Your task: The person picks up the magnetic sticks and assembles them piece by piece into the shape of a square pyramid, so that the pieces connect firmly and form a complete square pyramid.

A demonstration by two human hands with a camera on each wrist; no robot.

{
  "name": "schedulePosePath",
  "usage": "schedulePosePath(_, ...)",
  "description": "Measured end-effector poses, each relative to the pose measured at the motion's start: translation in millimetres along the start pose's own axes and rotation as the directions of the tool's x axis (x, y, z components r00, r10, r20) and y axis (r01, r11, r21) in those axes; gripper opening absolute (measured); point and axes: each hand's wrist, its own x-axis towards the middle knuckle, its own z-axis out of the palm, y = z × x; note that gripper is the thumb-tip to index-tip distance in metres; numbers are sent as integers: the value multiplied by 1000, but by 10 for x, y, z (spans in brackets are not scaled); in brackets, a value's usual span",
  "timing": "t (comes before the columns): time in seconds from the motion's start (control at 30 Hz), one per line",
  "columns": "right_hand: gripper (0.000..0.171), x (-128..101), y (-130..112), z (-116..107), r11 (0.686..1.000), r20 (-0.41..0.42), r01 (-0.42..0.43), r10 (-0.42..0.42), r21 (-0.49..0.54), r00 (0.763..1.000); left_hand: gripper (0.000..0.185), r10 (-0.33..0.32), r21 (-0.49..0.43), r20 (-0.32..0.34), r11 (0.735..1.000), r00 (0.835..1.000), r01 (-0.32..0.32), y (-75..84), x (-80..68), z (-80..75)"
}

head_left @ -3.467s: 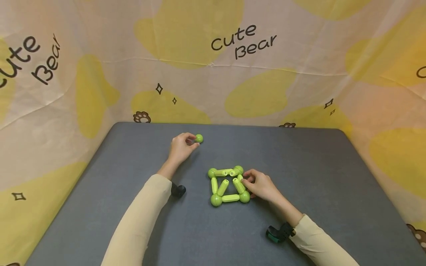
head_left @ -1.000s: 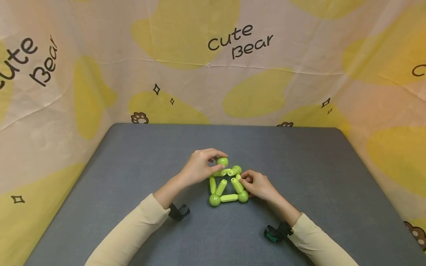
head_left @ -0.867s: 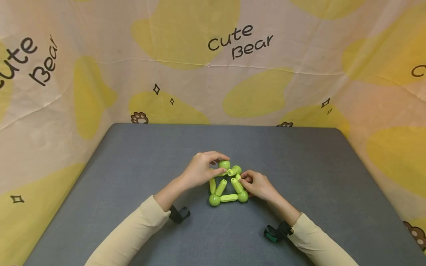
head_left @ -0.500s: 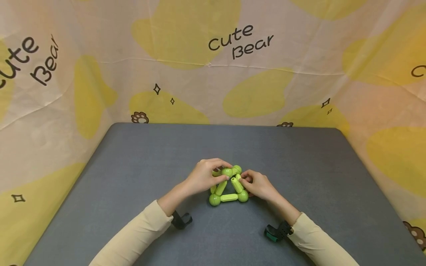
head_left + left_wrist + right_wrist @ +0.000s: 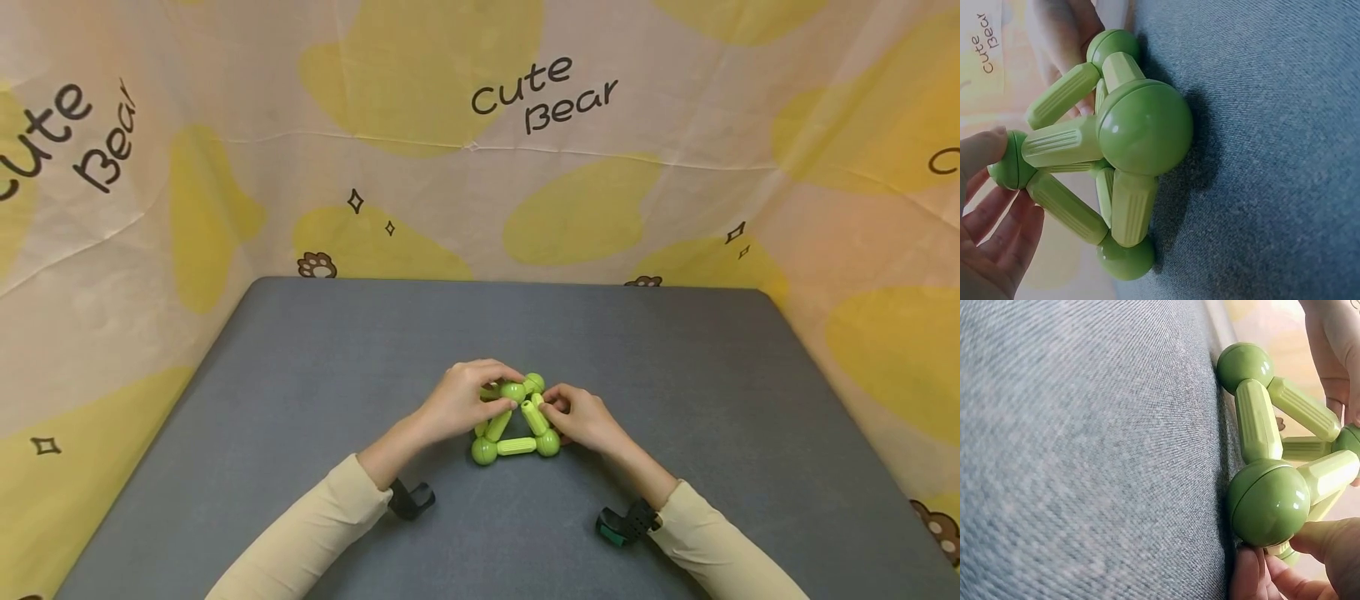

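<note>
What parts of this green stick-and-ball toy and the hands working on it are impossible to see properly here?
- Head view: the left hand covers the toy's far-left corner, so the ball and sticks there are hidden.
- Head view: the top ball is too small to show which sticks it touches.
- Left wrist view: the hand is cut off by the picture's edge; only fingertips show.
- Right wrist view: the right hand is blurred and cropped; its grip is unclear.

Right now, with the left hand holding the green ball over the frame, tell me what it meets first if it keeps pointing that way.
Probably the raised rod pinched by the right hand; depth is unclear.
</note>
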Motion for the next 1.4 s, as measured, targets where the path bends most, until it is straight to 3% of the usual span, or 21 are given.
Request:
schedulePosePath(0.4,19,-23,-7,-2,1000,-12,3,-3,9,1000,30,7,62,-6,998,1000,-7,33,-32,20)
schedulePosePath(0.5,18,-41,-15,-15,999,-56,33,-36,-38,998,33,3,86,5,996,1000,-4,35,-47,20)
schedulePosePath(0.67,13,-66,-46,-51,974,-211,145,-181,-176,961,38,4,129,0,992,1000,-4,31,-67,27)
schedulePosePath(0.77,13,-85,-86,-73,959,-246,208,-253,-194,936,38,11,148,-15,989,1000,-9,25,-76,30)
schedulePosePath(1.0,17,-156,-187,-76,931,-167,328,-352,-157,921,38,32,177,-37,984,999,-25,24,-105,28)
schedulePosePath(1.2,19,-180,-191,-22,923,-137,364,-379,-122,915,39,32,167,-41,986,999,-25,8,-120,38)
schedulePosePath(1.4,18,-201,-199,5,920,-100,379,-388,-101,916,41,-11,166,-43,986,999,18,-9,-123,38)
